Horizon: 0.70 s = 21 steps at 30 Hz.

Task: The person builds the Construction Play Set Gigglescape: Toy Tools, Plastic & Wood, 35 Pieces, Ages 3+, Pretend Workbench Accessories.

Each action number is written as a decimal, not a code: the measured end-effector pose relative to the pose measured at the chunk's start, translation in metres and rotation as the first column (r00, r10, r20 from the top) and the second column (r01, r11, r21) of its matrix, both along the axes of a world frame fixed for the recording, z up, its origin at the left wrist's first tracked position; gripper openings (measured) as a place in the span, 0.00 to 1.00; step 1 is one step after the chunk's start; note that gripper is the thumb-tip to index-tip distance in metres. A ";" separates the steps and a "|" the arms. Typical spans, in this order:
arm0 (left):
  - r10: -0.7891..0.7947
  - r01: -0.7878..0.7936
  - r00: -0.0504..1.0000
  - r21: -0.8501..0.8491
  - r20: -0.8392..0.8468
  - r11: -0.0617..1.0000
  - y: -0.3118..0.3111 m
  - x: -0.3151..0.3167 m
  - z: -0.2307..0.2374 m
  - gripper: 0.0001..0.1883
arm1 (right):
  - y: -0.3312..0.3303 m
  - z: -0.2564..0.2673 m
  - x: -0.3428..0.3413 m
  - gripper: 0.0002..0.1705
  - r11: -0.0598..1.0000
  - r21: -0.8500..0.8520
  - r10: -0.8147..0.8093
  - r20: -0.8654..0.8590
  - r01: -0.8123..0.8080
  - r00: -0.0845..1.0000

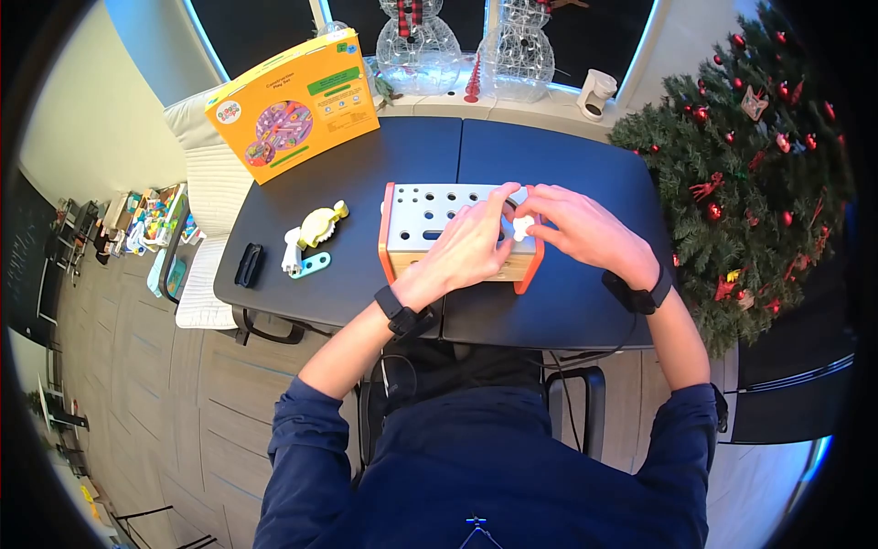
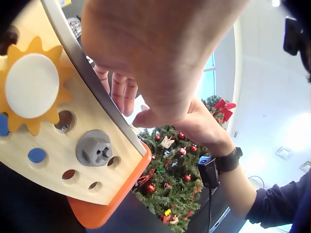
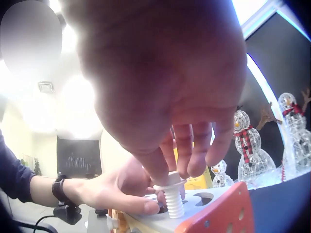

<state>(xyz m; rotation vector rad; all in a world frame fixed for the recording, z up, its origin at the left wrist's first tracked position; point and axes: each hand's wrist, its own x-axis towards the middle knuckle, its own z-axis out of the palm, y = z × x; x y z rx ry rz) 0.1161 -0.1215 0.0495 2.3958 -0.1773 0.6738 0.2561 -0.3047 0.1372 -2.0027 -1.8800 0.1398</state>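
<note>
Evidently to hold it upright, we pinch the white screw (image 3: 174,203) with our right hand (image 1: 585,226) near the workbench (image 1: 412,218) top's right edge, our left hand (image 1: 470,242) alongside, whether gripping we cannot tell.

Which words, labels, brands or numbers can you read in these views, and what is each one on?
"Construction Play Set": the yellow box.
Round logo and green labels on that box: too small to read surely.
"Happy": the dark board in the right wrist view; the word below is too blurred.
Toy bench and white screw: no text I can make out.
</note>
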 end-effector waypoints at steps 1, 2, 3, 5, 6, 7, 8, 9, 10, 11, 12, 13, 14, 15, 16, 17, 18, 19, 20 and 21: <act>-0.003 0.002 1.000 -0.022 -0.025 1.000 -0.002 0.000 0.003 0.44 | 0.001 0.000 -0.001 0.08 1.000 -0.002 -0.023 0.025 0.023 0.999; -0.007 0.005 0.999 -0.042 -0.049 0.999 -0.005 0.001 0.006 0.46 | 0.003 0.001 -0.003 0.09 0.998 -0.023 -0.061 0.057 0.063 0.996; -0.012 0.007 0.997 -0.063 -0.074 0.998 -0.007 0.002 0.008 0.48 | 0.006 0.002 -0.005 0.11 0.994 -0.044 -0.098 0.089 0.102 0.991; 0.020 -0.021 0.999 -0.034 -0.035 0.999 -0.009 0.008 0.004 0.50 | 0.011 -0.002 -0.006 0.13 0.990 -0.013 -0.133 0.181 0.138 0.974; 0.035 -0.036 0.999 -0.021 -0.016 0.999 -0.009 0.010 0.003 0.51 | 0.016 -0.012 -0.004 0.15 0.991 0.037 -0.135 0.240 0.130 0.961; 0.038 -0.040 0.999 -0.040 -0.035 0.998 -0.011 0.012 0.004 0.51 | 0.019 -0.016 -0.003 0.17 0.989 0.085 -0.140 0.297 0.119 0.945; 0.042 -0.045 0.998 -0.059 -0.054 0.997 -0.012 0.013 0.005 0.52 | 0.021 -0.017 -0.003 0.18 0.986 0.061 -0.164 0.303 0.153 0.939; 0.045 -0.051 0.996 -0.078 -0.074 0.996 -0.013 0.014 0.006 0.52 | 0.024 -0.017 -0.004 0.19 0.982 0.036 -0.188 0.310 0.186 0.932; 0.049 -0.058 0.994 -0.093 -0.101 0.994 -0.013 0.015 0.008 0.52 | 0.027 -0.017 -0.005 0.21 0.976 0.012 -0.210 0.317 0.218 0.925; 0.051 -0.065 0.990 -0.109 -0.128 0.992 -0.014 0.016 0.010 0.51 | 0.030 -0.015 -0.007 0.23 0.962 -0.053 -0.232 0.346 0.266 0.909; 0.053 -0.073 0.986 -0.125 -0.155 0.989 -0.013 0.016 0.011 0.51 | 0.032 -0.013 -0.010 0.24 0.942 -0.117 -0.252 0.377 0.315 0.892; 0.046 -0.058 0.991 -0.100 -0.122 0.993 -0.010 0.017 0.010 0.50 | 0.033 -0.011 -0.011 0.26 0.913 -0.179 -0.269 0.408 0.365 0.873; 0.036 -0.043 0.995 -0.075 -0.089 0.996 -0.006 0.018 0.007 0.50 | 0.032 -0.007 -0.010 0.25 0.903 -0.213 -0.264 0.407 0.373 0.874; 0.024 -0.027 0.998 -0.050 -0.056 0.998 -0.001 0.018 0.004 0.50 | 0.030 -0.002 -0.010 0.24 0.891 -0.247 -0.260 0.407 0.380 0.876; 0.007 -0.009 0.999 -0.045 -0.053 0.999 0.002 0.018 0.003 0.49 | 0.028 0.001 -0.010 0.24 0.879 -0.282 -0.254 0.406 0.385 0.878; -0.009 0.007 0.999 -0.039 -0.051 0.999 0.005 0.018 0.002 0.49 | 0.023 0.002 -0.009 0.22 0.927 -0.196 -0.240 0.346 0.320 0.907; -0.023 0.021 0.999 -0.034 -0.048 0.999 0.008 0.016 0.002 0.48 | 0.014 0.001 -0.008 0.20 0.962 -0.103 -0.216 0.288 0.255 0.933; -0.031 0.027 0.996 -0.054 -0.084 0.998 0.009 0.014 0.003 0.48 | 0.009 0.001 -0.006 0.19 0.982 -0.005 -0.183 0.233 0.190 0.955; -0.042 0.033 0.992 -0.074 -0.120 0.997 0.009 0.012 0.005 0.48 | 0.006 0.000 -0.003 0.18 0.989 -0.020 -0.139 0.196 0.146 0.971; -0.056 0.042 0.986 -0.093 -0.155 0.995 0.010 0.011 0.006 0.47 | 0.004 -0.002 -0.001 0.17 0.994 -0.032 -0.098 0.157 0.104 0.983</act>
